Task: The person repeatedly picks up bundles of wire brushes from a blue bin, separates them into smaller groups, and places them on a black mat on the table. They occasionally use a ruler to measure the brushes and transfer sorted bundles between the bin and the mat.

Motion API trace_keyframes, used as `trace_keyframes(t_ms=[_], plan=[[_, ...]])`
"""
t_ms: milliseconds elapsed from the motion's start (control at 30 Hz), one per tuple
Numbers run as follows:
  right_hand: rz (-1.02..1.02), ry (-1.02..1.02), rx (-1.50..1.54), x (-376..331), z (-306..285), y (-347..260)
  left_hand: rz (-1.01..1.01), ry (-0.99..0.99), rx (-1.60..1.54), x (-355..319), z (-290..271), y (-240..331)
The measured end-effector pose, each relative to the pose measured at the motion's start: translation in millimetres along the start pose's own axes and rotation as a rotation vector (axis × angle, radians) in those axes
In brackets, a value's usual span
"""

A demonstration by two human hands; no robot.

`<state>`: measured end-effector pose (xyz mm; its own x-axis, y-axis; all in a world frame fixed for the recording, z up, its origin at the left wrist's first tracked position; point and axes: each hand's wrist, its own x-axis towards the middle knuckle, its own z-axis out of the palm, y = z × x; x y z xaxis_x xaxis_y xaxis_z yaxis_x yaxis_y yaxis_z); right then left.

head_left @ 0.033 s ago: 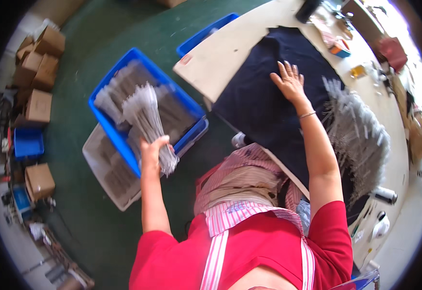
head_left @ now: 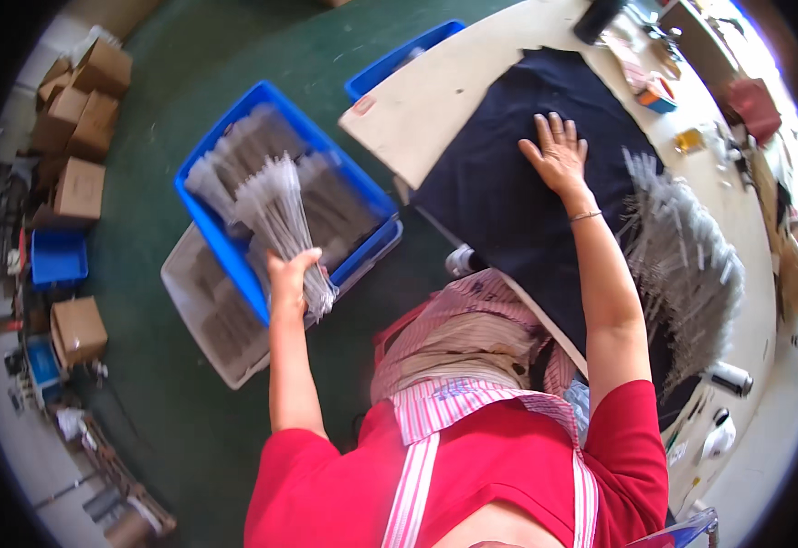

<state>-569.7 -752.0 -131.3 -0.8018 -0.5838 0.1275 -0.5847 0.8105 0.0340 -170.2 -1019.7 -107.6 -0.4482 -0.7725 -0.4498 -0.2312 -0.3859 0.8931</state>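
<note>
Left hand (head_left: 291, 279) is clamped round a bundle of thin grey sticks in clear sleeves (head_left: 285, 215), gripping it near the lower end; the bundle fans out upward over the blue bin (head_left: 234, 265). The bin sits on the green floor (head_left: 189, 429) just left of the table (head_left: 435, 100), and it's packed w/ more of the same sleeved sticks in rows. Under the bin, partly sticking out toward the person, is a pale grey tray (head_left: 193, 315), also holding sticks.

Right hand (head_left: 559, 155) lies flat, fingers spread, palm down on a dark cloth (head_left: 499, 210) that covers much of the table; it holds nothing. A thin bracelet (head_left: 586, 216) sits at the wrist. Just right of that arm, on the cloth, is a loose fanned heap of the same sticks (head_left: 682, 265).

Second blue bin (head_left: 399, 59) pokes out from behind the table's far edge. Far end of the table has small clutter, too small to tell apart. Well left of the blue bin, along the floor's edge: stacked cardboard boxes (head_left: 79, 100) and a small blue crate (head_left: 58, 258).

Person wears a red top w/ a pink striped apron (head_left: 472, 402).
</note>
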Motion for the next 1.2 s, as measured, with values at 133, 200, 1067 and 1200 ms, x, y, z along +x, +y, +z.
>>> trace_keyframes(t_ms=[133, 200, 1067, 1200], plan=[[0.037, 0.021, 0.021, 8, 0, -25, 0.134, 0.335, 0.246, 66, -34, -56], [0.032, 0.017, 0.034, 10, -3, -28, 0.007, 0.474, 0.402, 88, -27, -59], [0.027, 0.364, 0.102, -9, -48, -30, -0.434, -0.089, 0.935, 215, -14, -167], [-0.02, 0.54, 0.362, -4, -12, -19, -0.454, -0.123, 0.585, 204, -33, -160]])
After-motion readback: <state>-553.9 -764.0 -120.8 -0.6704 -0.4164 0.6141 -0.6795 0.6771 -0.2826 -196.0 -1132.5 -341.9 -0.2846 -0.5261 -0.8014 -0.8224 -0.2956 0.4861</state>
